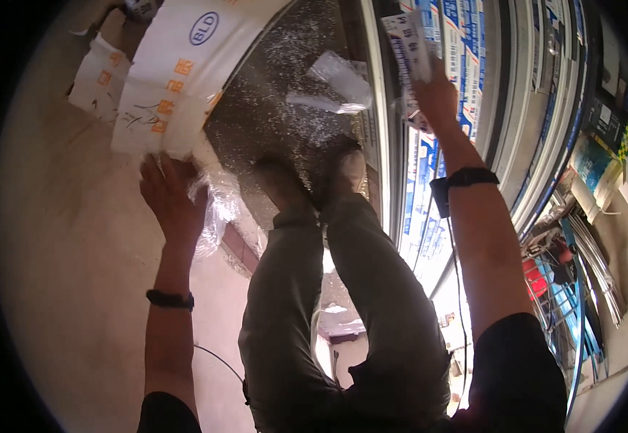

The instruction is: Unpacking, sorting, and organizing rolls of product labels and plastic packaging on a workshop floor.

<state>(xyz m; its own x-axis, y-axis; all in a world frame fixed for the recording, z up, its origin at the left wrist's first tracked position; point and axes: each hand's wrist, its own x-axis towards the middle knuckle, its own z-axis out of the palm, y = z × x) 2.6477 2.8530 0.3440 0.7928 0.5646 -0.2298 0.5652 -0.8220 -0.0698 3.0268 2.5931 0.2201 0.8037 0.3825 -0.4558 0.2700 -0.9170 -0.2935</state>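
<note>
My left hand [173, 195] is at the near edge of a white sheet [159, 86] with orange print. Crumpled clear plastic film [219, 209] hangs at its thumb side, seemingly caught between thumb and fingers; motion blurs the fingertips. Farther out on the right, my right hand [437, 101] is closed round a white strip of printed film [409, 54]. That strip lies along long profiles [465, 54] wrapped in blue-and-white printed film.
A dark, speckled floor strip [271, 79] with a loose piece of clear plastic [339, 79] lies before my shoes [346, 169]. More long metal profiles [520, 115] run along the right. Beyond them are a wire basket [545, 281] and boxes [617, 130]. A black cable [458, 289] hangs by my right leg.
</note>
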